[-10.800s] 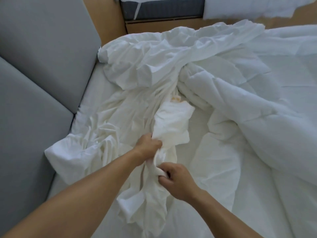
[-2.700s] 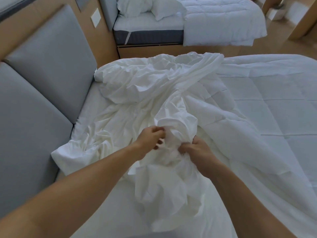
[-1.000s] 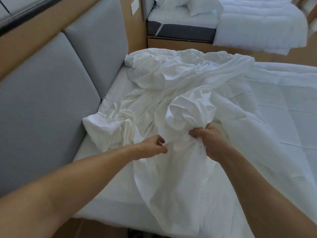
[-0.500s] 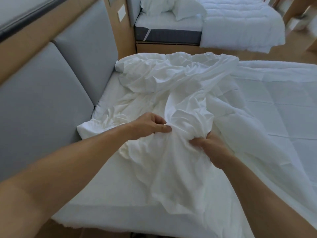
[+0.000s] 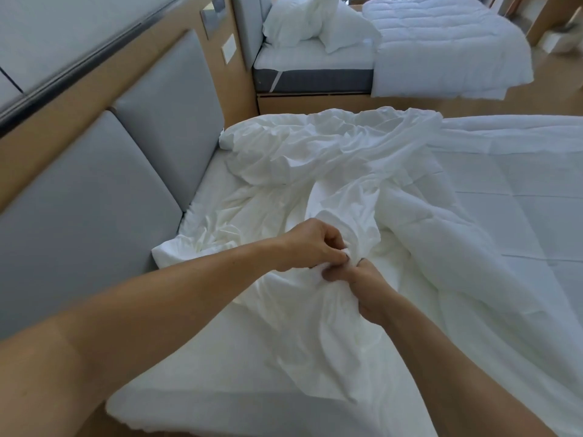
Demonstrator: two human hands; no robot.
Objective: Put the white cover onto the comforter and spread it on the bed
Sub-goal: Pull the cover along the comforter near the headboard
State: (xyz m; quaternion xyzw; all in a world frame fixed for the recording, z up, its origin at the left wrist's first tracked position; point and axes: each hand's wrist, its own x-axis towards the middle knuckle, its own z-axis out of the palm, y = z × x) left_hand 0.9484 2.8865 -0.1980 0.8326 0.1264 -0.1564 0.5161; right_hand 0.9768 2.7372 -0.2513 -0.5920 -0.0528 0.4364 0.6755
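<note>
The white cover (image 5: 315, 159) lies crumpled across the head end of the bed (image 5: 202, 367) and trails down toward me. The quilted white comforter (image 5: 504, 222) is spread over the right side of the bed, one edge running under the cover. My left hand (image 5: 312, 244) pinches a bunched fold of the cover from above. Just below it, my right hand (image 5: 369, 288) grips the same bunch, and the two hands touch. What lies inside the bunch is hidden by the fabric.
Grey padded headboard panels (image 5: 94, 197) stand along the left. A second bed (image 5: 394, 58) with pillows (image 5: 315, 23) and a white quilt stands at the back across a strip of wooden floor. The mattress's near corner (image 5: 126, 411) is at the lower left.
My two hands have come together on the bunched cover; the left moved right and down to meet the right. The raised puff of fabric above them has sunk. My view has lifted a little.
</note>
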